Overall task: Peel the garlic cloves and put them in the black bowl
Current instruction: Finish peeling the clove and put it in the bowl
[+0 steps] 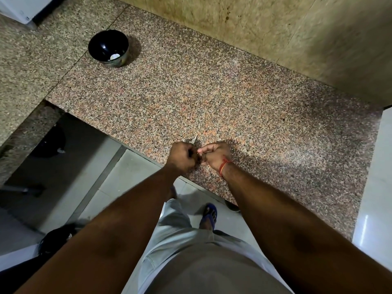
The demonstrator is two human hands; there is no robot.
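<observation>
At least one pale peeled clove (114, 57) can be seen in the black bowl (108, 47), which stands far left on the table (233, 98), well apart from the hands; the peeling is judged unfinished. At the near table edge, the left hand (182, 154) is curled into a fist around something small, a whitish sliver of skin (194, 138) projecting beyond it. The right hand (214, 154) is curled too, pinching at the same spot. The clove itself is hidden between the fingers.

Home kitchen. Speckled granite tabletop (212, 98) set against a tan stone wall (275, 28); pale tiled floor (135, 166) below; black bowl (108, 47) standing on the granite; sandalled foot (209, 215) on the tiles.
</observation>
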